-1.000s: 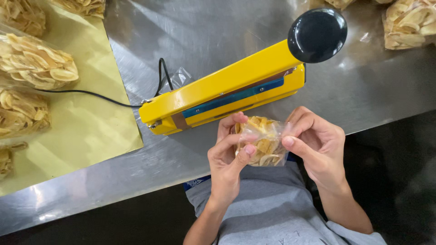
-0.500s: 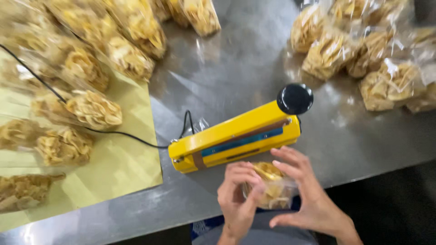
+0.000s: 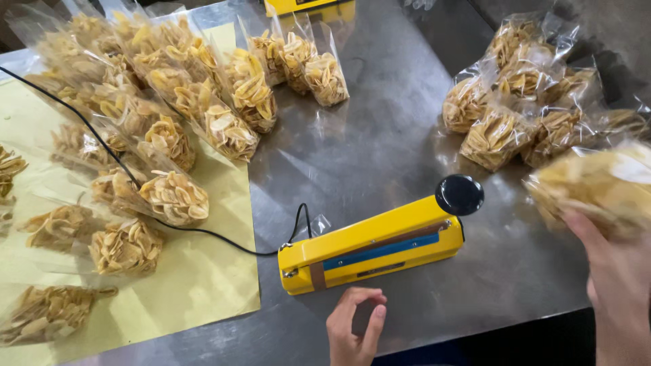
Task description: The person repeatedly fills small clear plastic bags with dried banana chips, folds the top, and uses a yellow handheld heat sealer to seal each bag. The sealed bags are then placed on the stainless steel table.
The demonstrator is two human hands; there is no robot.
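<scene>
A yellow heat sealer [image 3: 373,249] with a round black knob [image 3: 459,195] lies on the steel table [image 3: 380,149]. My left hand [image 3: 354,328] hovers just in front of the sealer's near side, fingers curled loosely, holding nothing. My right hand [image 3: 614,285] is at the right edge and holds a clear bag of yellow chips [image 3: 597,186], blurred by motion, above the table near the pile of bags at the right.
Several chip bags [image 3: 529,112] are piled at the back right. More bags [image 3: 169,115] lie on and beside a yellow sheet [image 3: 196,278] at the left. The sealer's black cord [image 3: 203,234] crosses that sheet. A second yellow device [image 3: 308,7] sits at the far edge.
The view has tilted up over the table. My right hand has carried the chip bag away to the right, and my left hand has let go of it and stays near the sealer.
</scene>
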